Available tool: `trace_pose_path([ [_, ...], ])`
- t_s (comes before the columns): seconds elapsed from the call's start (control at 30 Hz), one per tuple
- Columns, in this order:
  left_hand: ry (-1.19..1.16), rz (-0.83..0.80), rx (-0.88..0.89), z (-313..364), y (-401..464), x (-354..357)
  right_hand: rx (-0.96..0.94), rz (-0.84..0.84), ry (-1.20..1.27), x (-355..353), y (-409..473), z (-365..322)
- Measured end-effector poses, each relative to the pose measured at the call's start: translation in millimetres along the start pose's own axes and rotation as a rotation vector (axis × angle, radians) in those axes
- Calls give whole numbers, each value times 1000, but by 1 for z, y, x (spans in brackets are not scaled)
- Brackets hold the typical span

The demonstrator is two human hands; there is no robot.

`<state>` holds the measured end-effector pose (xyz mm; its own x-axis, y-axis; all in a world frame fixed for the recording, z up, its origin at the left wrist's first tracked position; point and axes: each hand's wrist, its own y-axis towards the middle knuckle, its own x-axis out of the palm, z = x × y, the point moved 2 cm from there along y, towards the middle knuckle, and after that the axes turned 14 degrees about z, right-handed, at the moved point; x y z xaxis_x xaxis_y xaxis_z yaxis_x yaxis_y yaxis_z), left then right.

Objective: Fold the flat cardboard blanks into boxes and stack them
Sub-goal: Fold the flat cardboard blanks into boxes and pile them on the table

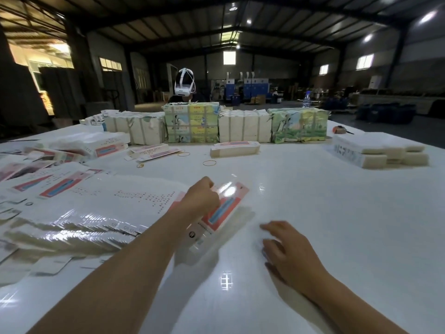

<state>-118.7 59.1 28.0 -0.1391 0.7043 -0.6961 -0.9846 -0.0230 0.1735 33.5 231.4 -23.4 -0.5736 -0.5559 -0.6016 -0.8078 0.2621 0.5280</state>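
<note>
I look down on a glossy white table (313, 213) in a dim warehouse; my left hand (201, 197) has its fingers curled round the far end of one flat cardboard blank (221, 210), white with a red and blue print, lifted at a slant just right of a fanned pile of blanks (96, 213); my right hand (286, 249) rests near it with fingers spread and relaxed, holding nothing. The blank looks thin, light and slick with gloss, stiff along its length yet ready to crease; I judge it best pinched at the edges near the fold lines, not on the shiny face. Bound bundles (245, 127) line the far side; finished stacks (382, 153) sit far right.
</note>
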Motion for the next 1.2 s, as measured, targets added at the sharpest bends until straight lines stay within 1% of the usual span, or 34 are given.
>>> trace_pose_path([
  [0.07, -28, -113, 160, 10, -31, -7, 313, 209, 339, -14, 5, -1],
  [0.1, -6, -170, 237, 13, -46, -10, 476, 232, 469, -20, 8, 0],
  [0.17, 26, -235, 361, 12, -72, -15, 760, 110, 708, -27, 11, 1],
  [0.2, 29, -238, 400, 10, -83, -17, 843, 29, 802, -28, 9, -1],
  [0.23, 34, -225, 427, 8, -93, -18, 867, -22, 850, -30, 7, -4],
  [0.3, 137, -133, 534, 2, -108, -16, 819, -28, 848, -30, 2, -8],
  [0.37, 339, -18, 695, -3, -119, -8, 771, -14, 845, -27, -3, -12],
  [0.43, 392, 43, 770, -4, -128, 1, 747, -42, 851, -24, -7, -16],
  [0.53, 324, 122, 803, -3, -134, 5, 704, -83, 891, -24, -9, -19],
  [0.67, 150, 182, 856, 2, -138, -1, 721, -156, 1089, -26, -9, -18],
  [0.77, 122, 248, 908, 7, -142, -8, 603, -205, 1116, -27, -8, -14],
  [0.87, 196, 249, 965, 7, -145, -8, 506, -214, 1001, -29, -5, -7],
  [1.0, 247, 228, 986, 7, -145, -6, 438, -319, 903, -26, -7, -9],
  [1.2, 286, 199, 963, 9, -148, -2, 463, -258, 834, -26, -6, -3],
])
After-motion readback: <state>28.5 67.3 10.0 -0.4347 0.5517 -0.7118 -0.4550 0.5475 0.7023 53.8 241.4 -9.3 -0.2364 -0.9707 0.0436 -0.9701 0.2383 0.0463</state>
